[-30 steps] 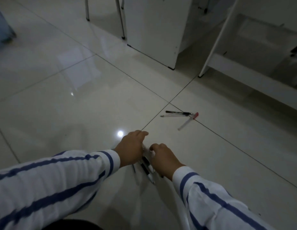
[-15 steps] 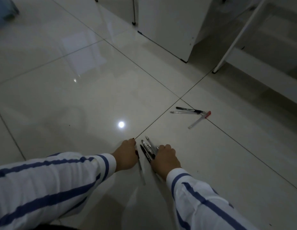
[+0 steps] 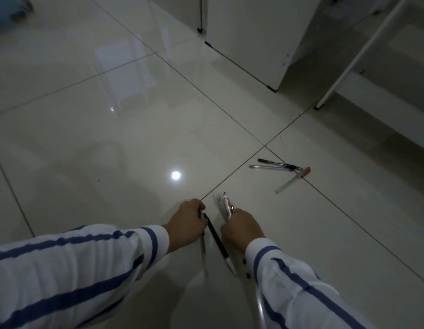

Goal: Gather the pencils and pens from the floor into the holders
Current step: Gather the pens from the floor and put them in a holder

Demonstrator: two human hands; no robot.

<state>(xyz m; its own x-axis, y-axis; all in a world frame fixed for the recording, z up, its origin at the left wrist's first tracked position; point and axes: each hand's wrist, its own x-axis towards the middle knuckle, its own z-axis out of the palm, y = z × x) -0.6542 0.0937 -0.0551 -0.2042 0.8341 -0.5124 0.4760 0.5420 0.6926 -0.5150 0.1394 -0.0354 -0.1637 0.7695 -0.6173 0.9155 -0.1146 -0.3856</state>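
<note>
Left hand [image 3: 186,225] fingers clamp black pen [image 3: 216,238], tip toward camera; right hand [image 3: 241,230] grips pens [image 3: 226,205] pointing away.

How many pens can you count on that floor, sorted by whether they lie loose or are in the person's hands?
Loose on the glossy tiled floor: 3, a black-capped pen, a clear pen, a red-capped white pen.
At the left hand: 2, a black-barrelled pen and a thin clear one.
At the right hand: at least 2, bunched light-coloured pens.
Total: at least 7.
</note>
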